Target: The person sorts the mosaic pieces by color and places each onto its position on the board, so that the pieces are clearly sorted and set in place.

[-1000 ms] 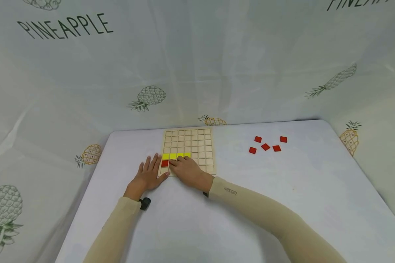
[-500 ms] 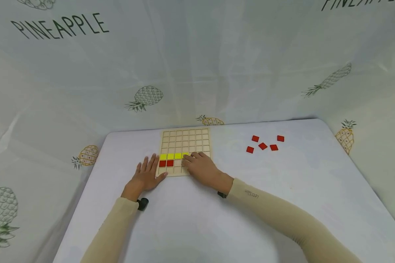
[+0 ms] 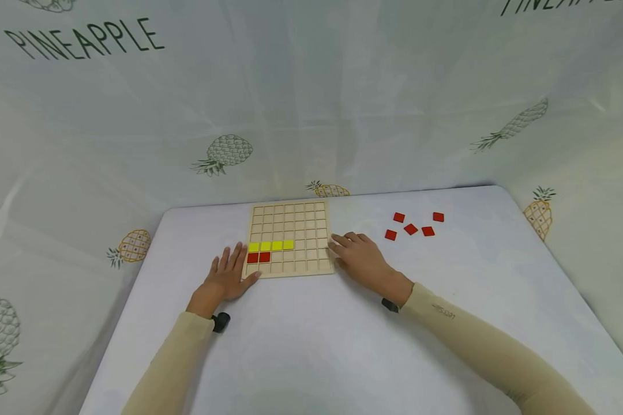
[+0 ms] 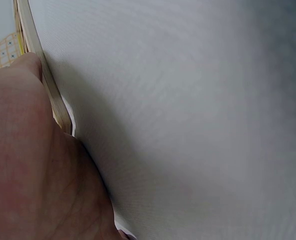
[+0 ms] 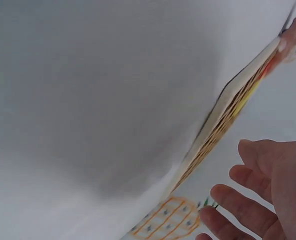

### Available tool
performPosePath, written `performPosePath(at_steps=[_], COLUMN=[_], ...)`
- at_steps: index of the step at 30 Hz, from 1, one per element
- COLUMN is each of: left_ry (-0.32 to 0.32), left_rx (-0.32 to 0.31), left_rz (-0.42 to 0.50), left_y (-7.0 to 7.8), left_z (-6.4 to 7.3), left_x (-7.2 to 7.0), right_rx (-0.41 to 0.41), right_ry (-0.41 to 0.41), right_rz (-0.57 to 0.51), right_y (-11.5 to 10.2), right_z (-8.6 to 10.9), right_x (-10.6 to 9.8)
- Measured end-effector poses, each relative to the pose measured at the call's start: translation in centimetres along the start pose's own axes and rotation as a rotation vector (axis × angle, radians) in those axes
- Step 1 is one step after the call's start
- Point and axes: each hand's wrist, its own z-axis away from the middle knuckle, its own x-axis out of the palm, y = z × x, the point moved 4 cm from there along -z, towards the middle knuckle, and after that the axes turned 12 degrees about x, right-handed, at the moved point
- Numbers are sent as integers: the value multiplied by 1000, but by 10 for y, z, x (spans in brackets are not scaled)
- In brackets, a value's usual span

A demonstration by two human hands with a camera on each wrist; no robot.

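Four bright yellow square tiles sit in a row on a pale, near-square wooden board with a raised grid of small compartments, so that strip's long axis runs left to right, starting at the board's left side. Two flat red square tiles line up the same way in the row just in front, closer to the person. The board lies flat on a smooth white desk, side edges pointing away from the person, near edge almost straight across.

Left hand is pretty flat, fingers spread: index tip at the board's left edge, thumb over its near-left corner, so that grip's wide and not wrapped around anything. Right hand is just off the right edge, board to its left; its grip's loose and unloaded, fingers slightly bent and apart.

Five loose red square tiles are scattered further right. Behind it all hangs a wrinkly pale sheet with pineapple prints.
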Motion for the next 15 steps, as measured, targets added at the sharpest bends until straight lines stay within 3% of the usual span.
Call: performPosePath(at_steps=[8, 15], left_ry=[15, 2], left_rx=[9, 8], left_rz=[1, 6], left_y=[-1, -1], left_z=[0, 1], left_x=[-1, 1], right_rx=[126, 174], right_ry=[-48, -44], right_rz=[6, -19], right_y=[41, 73], right_z=[12, 25], right_x=[-3, -1])
